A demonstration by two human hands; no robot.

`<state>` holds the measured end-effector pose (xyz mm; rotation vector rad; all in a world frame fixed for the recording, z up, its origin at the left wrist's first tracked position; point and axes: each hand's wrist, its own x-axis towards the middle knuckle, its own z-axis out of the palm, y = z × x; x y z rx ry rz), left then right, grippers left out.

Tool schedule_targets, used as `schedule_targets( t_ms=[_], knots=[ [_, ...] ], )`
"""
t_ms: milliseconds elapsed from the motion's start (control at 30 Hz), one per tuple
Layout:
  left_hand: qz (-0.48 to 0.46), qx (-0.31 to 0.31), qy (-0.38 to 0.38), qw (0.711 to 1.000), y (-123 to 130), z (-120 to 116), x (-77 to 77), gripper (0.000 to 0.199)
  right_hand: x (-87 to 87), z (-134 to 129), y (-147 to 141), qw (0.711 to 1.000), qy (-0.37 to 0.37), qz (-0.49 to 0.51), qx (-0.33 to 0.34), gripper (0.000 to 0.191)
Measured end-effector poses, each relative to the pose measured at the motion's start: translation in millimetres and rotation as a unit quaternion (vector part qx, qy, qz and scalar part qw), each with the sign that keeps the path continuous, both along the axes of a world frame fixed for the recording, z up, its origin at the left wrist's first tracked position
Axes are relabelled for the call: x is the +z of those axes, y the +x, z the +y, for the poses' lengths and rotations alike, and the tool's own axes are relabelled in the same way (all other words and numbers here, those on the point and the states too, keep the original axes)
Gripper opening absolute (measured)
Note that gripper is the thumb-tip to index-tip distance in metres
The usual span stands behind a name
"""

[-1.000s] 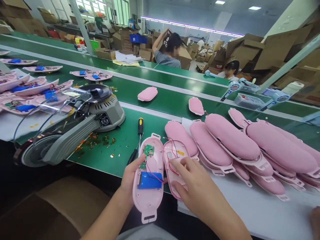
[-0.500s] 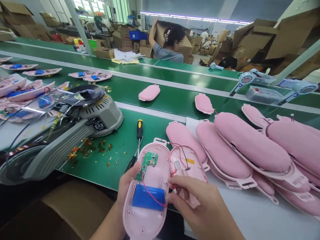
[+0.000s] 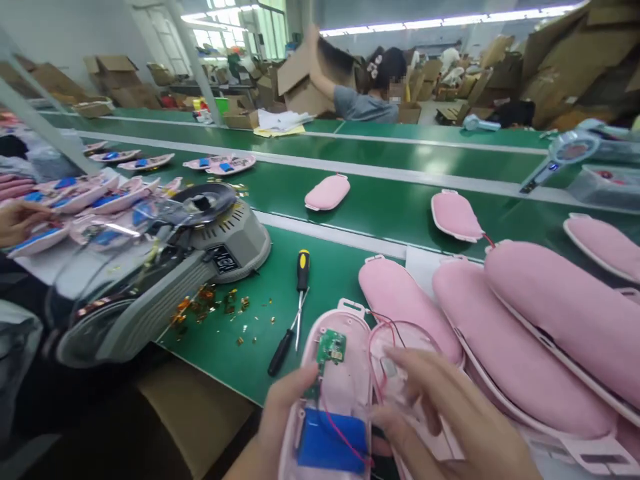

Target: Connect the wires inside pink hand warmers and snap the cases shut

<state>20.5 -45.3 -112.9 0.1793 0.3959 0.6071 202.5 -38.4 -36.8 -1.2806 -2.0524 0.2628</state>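
My left hand [image 3: 286, 417] is closed on the left edge of an open pink casing half [image 3: 345, 387], its thumb near a green circuit board [image 3: 331, 347]. A blue battery pack [image 3: 330, 440] with a red wire sits lower in that half. Joined by thin red and black wires, the second casing half [image 3: 425, 427] lies at its right. Over this second half is my right hand [image 3: 450, 407], slightly blurred, thumb and fingers apart with nothing visible between them. Beyond the casing, two screwdrivers [image 3: 303, 270] lie crossed on the green table.
A grey tape dispenser [image 3: 225, 247] stands left, with amber tape scraps [image 3: 205, 303] beside it. Closed pink casings [image 3: 545, 333] are piled right. Open casings with blue batteries [image 3: 100, 193] lie far left, by another person's hand [image 3: 23, 220]. A person [image 3: 370, 93] handles a carton behind.
The view has swung left, so things appear further right. My right hand's fingers have parted from the wires and red connector they were pinching. My left hand still holds the casing half.
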Motion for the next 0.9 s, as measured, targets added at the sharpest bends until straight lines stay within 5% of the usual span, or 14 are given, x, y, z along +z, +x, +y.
schedule_targets(
  t_ms=[100, 167, 233, 333, 500, 600, 667, 733, 767, 833, 900],
  knots=[
    [0.047, 0.036, -0.039, 0.998, 16, -9, -5.7, 0.068, 42.8, 41, -35, 0.987, -0.052, -0.148, 0.031, 0.025],
    [0.057, 0.063, -0.046, 0.995, 27, -12, -6.4, 0.064, 66.9, 70, -74, 0.926, -0.171, -0.331, 0.062, 0.041],
    [0.053, 0.088, -0.053, 0.993, 35, -14, -5.3, 0.060, 75.8, 87, -112, 0.867, -0.198, -0.441, 0.121, 0.035],
    [0.022, 0.128, -0.068, 0.989, 42, -14, 1.1, 0.051, 60.7, 87, -148, 0.826, -0.192, -0.488, 0.206, 0.022],
    [0.039, 0.139, -0.117, 0.983, 35, -16, 22.2, 0.044, 33.0, 74, -157, 0.796, -0.170, -0.471, 0.339, 0.029],
    [0.050, 0.127, -0.127, 0.982, 28, -14, 29.1, 0.045, 45.7, 84, -142, 0.835, -0.154, -0.416, 0.326, 0.016],
    [0.044, 0.121, -0.124, 0.984, 25, -12, 29.3, 0.047, 56.8, 85, -117, 0.897, -0.136, -0.325, 0.266, 0.018],
    [0.042, 0.120, -0.123, 0.984, 23, -9, 26.7, 0.048, 58.0, 71, -81, 0.977, -0.095, -0.087, 0.169, 0.025],
    [0.036, 0.117, -0.122, 0.985, 22, -8, 24.8, 0.048, 52.7, 58, -63, 0.987, -0.064, 0.103, 0.110, 0.021],
    [0.004, 0.100, -0.100, 0.990, 20, -4, 20.4, 0.051, 31.3, 25, -34, 0.929, -0.005, 0.368, 0.032, 0.009],
    [-0.052, 0.065, -0.054, 0.995, 19, 0, 16.6, 0.060, 3.0, -8, -22, 0.896, -0.018, 0.444, 0.004, 0.005]
  ],
)
